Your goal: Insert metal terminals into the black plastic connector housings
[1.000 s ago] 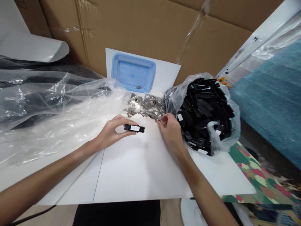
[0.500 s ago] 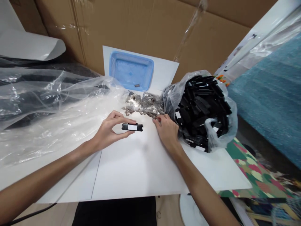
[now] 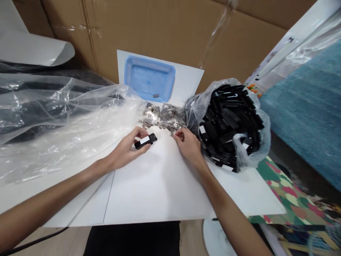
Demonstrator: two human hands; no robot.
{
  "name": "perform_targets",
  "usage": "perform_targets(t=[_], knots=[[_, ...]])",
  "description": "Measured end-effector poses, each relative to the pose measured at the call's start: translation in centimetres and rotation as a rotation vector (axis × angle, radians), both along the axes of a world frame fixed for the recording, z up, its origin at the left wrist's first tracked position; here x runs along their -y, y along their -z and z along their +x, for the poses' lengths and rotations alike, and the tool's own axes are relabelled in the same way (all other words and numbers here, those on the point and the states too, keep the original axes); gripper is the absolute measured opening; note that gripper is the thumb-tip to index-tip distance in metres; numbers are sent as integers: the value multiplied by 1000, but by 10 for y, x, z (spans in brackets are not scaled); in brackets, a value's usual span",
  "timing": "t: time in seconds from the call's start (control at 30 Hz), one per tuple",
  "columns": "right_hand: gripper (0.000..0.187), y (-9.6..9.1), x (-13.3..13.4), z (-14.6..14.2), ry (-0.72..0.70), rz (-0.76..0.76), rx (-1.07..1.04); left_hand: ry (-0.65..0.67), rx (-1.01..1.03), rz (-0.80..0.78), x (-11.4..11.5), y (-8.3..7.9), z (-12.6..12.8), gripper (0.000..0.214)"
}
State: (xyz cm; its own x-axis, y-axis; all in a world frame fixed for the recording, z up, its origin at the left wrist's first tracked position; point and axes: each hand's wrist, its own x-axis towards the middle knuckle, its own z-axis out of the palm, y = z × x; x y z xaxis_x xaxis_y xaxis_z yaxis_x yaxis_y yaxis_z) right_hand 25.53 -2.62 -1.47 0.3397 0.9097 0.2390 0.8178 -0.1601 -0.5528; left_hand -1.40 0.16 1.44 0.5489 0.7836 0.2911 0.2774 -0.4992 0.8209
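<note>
Left hand (image 3: 126, 150): one, palm side turned inward, forearm reaching in over the near left corner of the white surface (image 3: 149, 192). Right hand (image 3: 189, 144): one, back upward, forearm crossing the near edge. Change against half a second earlier: the black piece (image 3: 146, 140) with white label, formerly level, lay slanted, its right end turned toward the far edge; the right hand kept much the same place. Left fingers: gripping that piece between thumb and fingertips, above the surface, well in from the near edge. Right fingers: curled, thumb and forefinger tips close together beside small metal pieces (image 3: 165, 126); whether any was held could not be told. Also recorded: blue basket (image 3: 172, 80), toward the far edge; plastic bag of black parts (image 3: 263, 156), toward the right edge.
</note>
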Motion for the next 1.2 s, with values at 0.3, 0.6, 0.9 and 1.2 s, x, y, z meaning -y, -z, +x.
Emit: perform_targets(t=[0.3, 0.6, 0.9, 1.2], knots=[[6, -5, 5, 2, -36, 77, -164, 26, -9, -312, -5, 9, 0, 49], [27, -21, 19, -31, -490, 117, -645, 33, -57, -166, 0, 9, 2, 37], [18, -18, 22, -33, -538, 164, -779, 72, 132, -134, -7, 3, 1, 29], [20, -21, 20, -29, -454, 80, -786, 62, 49, 39, -3, 10, -2, 27]])
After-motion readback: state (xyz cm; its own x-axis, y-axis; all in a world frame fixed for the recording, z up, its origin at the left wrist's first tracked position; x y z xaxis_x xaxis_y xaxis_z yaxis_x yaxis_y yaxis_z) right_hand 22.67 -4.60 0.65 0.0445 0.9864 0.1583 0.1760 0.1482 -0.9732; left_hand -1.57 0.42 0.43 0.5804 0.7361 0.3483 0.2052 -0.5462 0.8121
